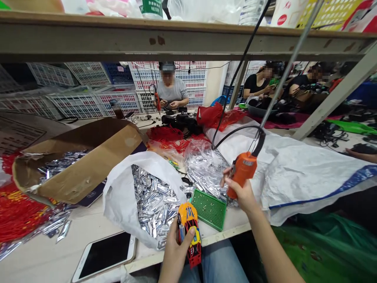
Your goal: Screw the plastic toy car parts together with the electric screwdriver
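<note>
My left hand (176,245) grips a toy car (188,214) with a yellow-orange front, blue markings and a red frame, held over the table's front edge. Its thumb presses on the car's top. Raised to the right, my right hand (243,192) is wrapped round an orange electric screwdriver (244,169) that hangs from a black cable. The screwdriver's tip is hidden. Between the hands lies a green perforated tray (208,209) with small pieces in it, perhaps screws. Beside the car, a white sack (118,196) stands open, full of shiny silver strips (156,200).
A smartphone (104,253) lies at the front left. Behind it stand a cardboard box (88,173) of silver strips and red netting (17,216). White sacking (309,169) covers the right side. A shelf (188,39) crosses overhead. Several co-workers (171,90) sit beyond.
</note>
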{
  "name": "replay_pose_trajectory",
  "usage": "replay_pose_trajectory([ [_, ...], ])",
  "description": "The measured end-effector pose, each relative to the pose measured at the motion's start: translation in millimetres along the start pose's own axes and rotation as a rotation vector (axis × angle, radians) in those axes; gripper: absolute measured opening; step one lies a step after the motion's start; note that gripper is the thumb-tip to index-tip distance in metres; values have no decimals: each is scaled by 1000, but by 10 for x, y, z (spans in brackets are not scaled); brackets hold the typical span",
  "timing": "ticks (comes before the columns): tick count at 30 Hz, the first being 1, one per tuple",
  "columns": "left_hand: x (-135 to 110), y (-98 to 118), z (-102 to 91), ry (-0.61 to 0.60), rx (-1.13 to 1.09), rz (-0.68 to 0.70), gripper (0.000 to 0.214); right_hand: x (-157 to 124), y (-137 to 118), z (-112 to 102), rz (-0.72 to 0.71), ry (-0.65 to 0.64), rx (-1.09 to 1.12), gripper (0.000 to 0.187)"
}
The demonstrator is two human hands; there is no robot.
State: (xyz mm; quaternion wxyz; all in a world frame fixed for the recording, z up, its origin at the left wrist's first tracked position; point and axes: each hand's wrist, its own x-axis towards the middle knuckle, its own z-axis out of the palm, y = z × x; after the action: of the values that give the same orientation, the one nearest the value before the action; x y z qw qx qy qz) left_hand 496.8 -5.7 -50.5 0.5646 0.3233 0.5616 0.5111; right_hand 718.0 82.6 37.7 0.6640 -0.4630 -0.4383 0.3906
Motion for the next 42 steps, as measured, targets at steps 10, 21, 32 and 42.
replay_pose_trajectory([
  [10, -30, 182, -92, 150, 385, 474, 52, -367, 335, 236, -33, 111, 158, 27],
  [21, 33, 22, -236, 153, 726, 684, 45, -417, 384, 271, -81, 115, 229, 24],
  [32, -108, 140, 16, 57, 899, 947, 18, -657, -228, 769, -168, 38, 498, 3],
  [42, 36, 112, -207, -15, 922, 983, 22, -734, -177, 964, -116, -27, 531, 5],
])
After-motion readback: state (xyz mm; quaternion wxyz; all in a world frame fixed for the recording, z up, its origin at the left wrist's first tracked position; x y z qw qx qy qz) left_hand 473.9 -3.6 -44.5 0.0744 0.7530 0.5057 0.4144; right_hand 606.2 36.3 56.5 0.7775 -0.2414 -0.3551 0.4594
